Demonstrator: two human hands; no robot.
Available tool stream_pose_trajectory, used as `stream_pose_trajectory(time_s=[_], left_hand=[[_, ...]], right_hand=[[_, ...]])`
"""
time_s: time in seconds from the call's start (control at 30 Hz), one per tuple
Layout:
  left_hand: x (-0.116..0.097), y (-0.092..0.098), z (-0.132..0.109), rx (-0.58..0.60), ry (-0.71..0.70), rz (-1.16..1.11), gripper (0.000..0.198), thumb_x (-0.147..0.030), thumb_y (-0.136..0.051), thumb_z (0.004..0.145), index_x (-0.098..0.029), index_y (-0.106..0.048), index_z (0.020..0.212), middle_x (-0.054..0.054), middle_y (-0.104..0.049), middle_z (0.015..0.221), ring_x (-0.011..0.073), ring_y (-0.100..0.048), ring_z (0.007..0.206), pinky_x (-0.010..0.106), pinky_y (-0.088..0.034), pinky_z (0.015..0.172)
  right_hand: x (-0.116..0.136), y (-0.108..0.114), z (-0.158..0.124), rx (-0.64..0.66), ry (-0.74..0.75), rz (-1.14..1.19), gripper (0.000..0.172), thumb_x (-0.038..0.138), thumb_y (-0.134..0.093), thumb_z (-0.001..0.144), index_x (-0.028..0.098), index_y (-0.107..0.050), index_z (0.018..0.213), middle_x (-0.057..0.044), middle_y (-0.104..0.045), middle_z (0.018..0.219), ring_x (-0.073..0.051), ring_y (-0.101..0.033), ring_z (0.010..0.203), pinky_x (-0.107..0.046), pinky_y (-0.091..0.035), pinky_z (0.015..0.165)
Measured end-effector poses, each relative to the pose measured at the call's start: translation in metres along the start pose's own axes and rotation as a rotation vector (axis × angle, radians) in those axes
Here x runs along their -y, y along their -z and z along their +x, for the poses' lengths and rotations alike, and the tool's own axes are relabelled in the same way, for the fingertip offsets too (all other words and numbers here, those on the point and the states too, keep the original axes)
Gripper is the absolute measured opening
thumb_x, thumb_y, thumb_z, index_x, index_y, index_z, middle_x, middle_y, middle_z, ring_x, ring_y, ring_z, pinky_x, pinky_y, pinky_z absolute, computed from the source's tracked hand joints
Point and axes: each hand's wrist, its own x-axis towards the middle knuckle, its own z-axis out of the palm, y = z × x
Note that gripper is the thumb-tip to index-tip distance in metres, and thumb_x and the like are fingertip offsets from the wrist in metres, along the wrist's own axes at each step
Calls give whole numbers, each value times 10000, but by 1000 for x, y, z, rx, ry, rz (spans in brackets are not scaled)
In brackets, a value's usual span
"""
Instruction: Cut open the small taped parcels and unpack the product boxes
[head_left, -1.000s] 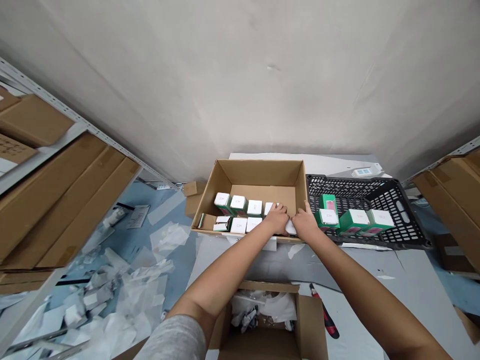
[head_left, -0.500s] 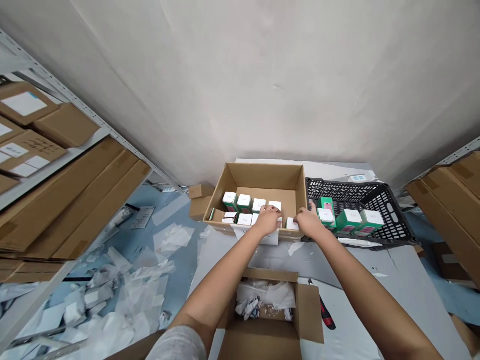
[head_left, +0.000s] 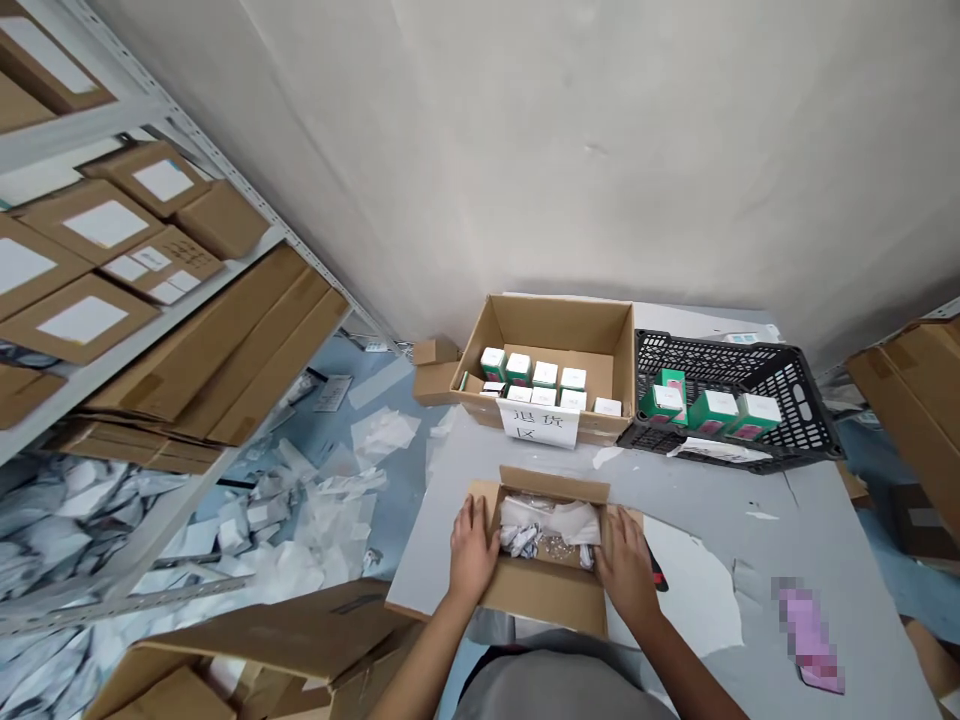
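Note:
A small open cardboard box point(head_left: 544, 595) stands on the table in front of me, with crumpled white wrapping and printed paper point(head_left: 555, 520) inside. My left hand point(head_left: 472, 555) grips its left side, fingers over the side flap and thumb near the inner edge. On the opposite side, my right hand point(head_left: 628, 565) holds the right flap in the same way. Beyond them is a larger cardboard box point(head_left: 555, 325) holding two rows of white-topped green boxes point(head_left: 545, 374). A paper sign point(head_left: 538, 424) with handwritten characters hangs on its front.
A black plastic crate point(head_left: 806, 400) with several green boxes point(head_left: 712, 412) adjoins the large box. A red-and-black tool point(head_left: 658, 575) lies partly hidden by my right hand. Shelves of cartons point(head_left: 105, 220) stand left, above floor litter point(head_left: 300, 560). A pixelated pink item point(head_left: 810, 635) lies right.
Both hands have left the white-topped boxes in the large box and come back toward me, onto the sides of the small box. The view has shifted, showing more of the left shelves.

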Motion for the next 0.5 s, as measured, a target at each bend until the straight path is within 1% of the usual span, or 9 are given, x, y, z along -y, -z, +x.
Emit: stream_pose_trajectory(time_s=[0.07,0.13,0.17,0.2,0.27,0.33,0.4,0.43,0.5], left_hand=[[9,-8,0,93,58,-20,704,-267,-566,908,-190,-424,1593,173,-470,1648,363,-401,1561,524,-347,1284],[10,-10,7,175,108,-30,703,-266,-550,917,-176,-410,1600,179,-497,1638,336,-427,1557,469,-357,1277],[9,-10,11,219,129,-22,685,-262,-538,925,-178,-416,1594,178,-515,1628,322,-452,1543,443,-373,1261],[7,-10,15,267,146,-4,658,-257,-526,934,-186,-431,1581,174,-542,1607,310,-490,1517,421,-398,1233],[2,-8,22,368,161,48,579,-238,-489,958,-208,-478,1537,161,-633,1516,292,-593,1421,392,-460,1148],[-2,-6,28,445,151,107,491,-212,-441,984,-210,-546,1464,157,-724,1378,288,-680,1298,380,-505,1054],[-5,-3,32,470,115,154,424,-199,-409,1000,-190,-621,1367,172,-767,1277,299,-720,1216,378,-520,990],[-5,0,34,468,93,167,399,-201,-408,1003,-184,-653,1317,179,-774,1256,305,-729,1194,376,-523,969],[-6,11,38,443,43,163,368,-219,-434,997,-189,-701,1248,178,-783,1239,313,-736,1172,366,-525,939]], right_hand=[[-9,-20,-10,31,-91,47,760,314,-595,866,245,-457,1610,-132,-476,1666,-387,-346,1603,-561,-295,1325],[-14,-33,-13,57,-160,100,858,322,-580,848,179,-367,1667,-160,-419,1703,-377,-307,1630,-537,-323,1314],[-16,-37,-11,61,-180,115,879,318,-571,839,162,-350,1676,-175,-440,1688,-373,-340,1618,-527,-354,1295],[-17,-40,-10,65,-192,121,880,309,-566,831,161,-358,1674,-187,-503,1641,-371,-410,1583,-515,-401,1262],[-17,-41,-4,92,-232,103,819,288,-554,823,198,-443,1629,-187,-690,1435,-370,-611,1421,-494,-512,1141],[-14,-38,1,155,-303,67,677,282,-530,838,223,-575,1510,-162,-798,1200,-362,-745,1211,-465,-580,995],[-8,-31,4,202,-367,43,514,308,-494,883,213,-668,1358,-156,-821,1119,-343,-786,1100,-426,-595,903],[-5,-26,5,197,-390,38,464,330,-482,904,206,-686,1302,-160,-821,1127,-335,-791,1085,-412,-595,882],[2,-14,5,140,-414,60,438,385,-486,929,207,-672,1282,-163,-819,1156,-322,-796,1074,-398,-594,866]])
